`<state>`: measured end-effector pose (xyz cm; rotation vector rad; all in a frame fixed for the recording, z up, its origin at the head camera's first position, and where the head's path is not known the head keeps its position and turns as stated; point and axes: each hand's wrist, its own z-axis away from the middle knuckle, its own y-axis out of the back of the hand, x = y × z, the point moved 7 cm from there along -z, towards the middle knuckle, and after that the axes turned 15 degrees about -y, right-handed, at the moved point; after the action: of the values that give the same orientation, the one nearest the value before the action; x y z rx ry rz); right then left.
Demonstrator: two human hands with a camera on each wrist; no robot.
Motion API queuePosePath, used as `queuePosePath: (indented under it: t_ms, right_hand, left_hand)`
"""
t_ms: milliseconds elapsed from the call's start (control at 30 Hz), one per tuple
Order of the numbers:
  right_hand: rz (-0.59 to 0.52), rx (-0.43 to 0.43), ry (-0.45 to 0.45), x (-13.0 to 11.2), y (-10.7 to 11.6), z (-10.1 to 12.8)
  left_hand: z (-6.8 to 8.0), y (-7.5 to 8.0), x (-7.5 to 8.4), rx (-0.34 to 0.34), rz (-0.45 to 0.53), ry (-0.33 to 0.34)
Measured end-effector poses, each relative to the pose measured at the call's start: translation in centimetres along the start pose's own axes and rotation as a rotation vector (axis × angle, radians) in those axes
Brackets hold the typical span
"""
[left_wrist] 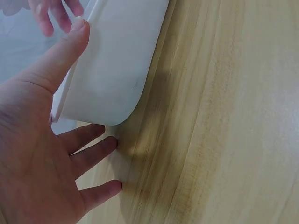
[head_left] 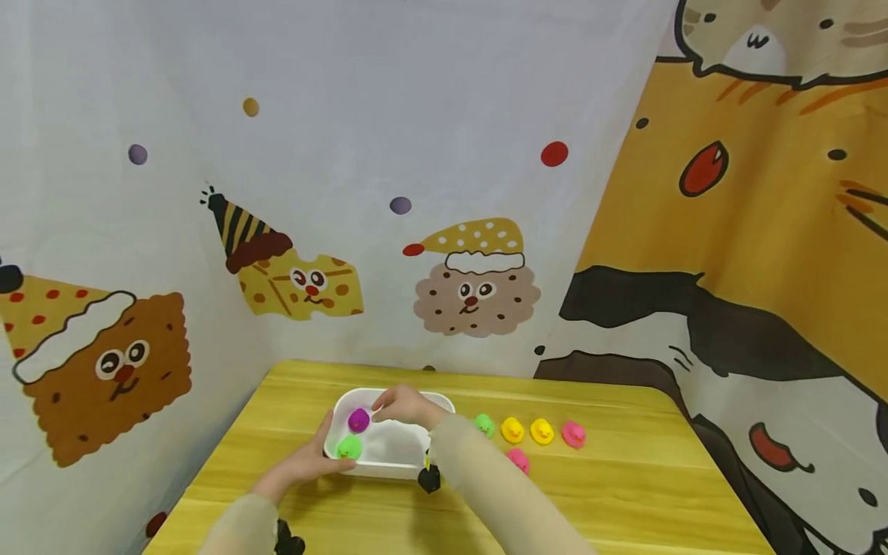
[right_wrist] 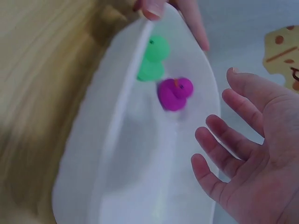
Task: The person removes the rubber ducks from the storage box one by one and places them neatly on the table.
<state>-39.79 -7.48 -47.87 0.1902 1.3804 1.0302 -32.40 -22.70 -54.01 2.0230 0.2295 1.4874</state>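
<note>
A white plastic tray (head_left: 395,445) stands on the table with a purple toy duck (head_left: 358,420) and a green toy duck (head_left: 349,447) at its left end. My left hand (head_left: 310,461) holds the tray's near left corner, thumb along the front rim and fingers round the left end. In the left wrist view, several of its fingertips spread out below the tray's edge. Over the tray's far side is my right hand (head_left: 409,406), near the purple duck. The right wrist view shows its fingers parted and relaxed with nothing in them.
Right of the tray, a green duck (head_left: 484,425), two yellow ducks (head_left: 512,430) and a pink duck (head_left: 573,434) form a row on the wooden table (head_left: 624,478). Another pink duck (head_left: 518,460) sits nearer, partly behind the right sleeve (head_left: 486,470). A printed cloth (head_left: 333,92) hangs behind.
</note>
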Motion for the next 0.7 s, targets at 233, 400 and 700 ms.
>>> queuePosePath:
  t_ms: [233,400,700]
  right_hand:
    - [0.031,0.002,0.024,-0.7,-2.6,-0.4]
    - [-0.052,0.005,-0.017,-0.1,-4.2,-0.9]
    - [-0.122,0.008,-0.116,0.0,-5.4,-0.8]
  left_hand:
    - [-0.1,-0.1,0.3,-0.011,0.058,0.020]
    - [0.0,-0.2,0.4,-0.016,0.084,0.017]
    - [0.1,-0.2,0.2,-0.011,0.102,0.042]
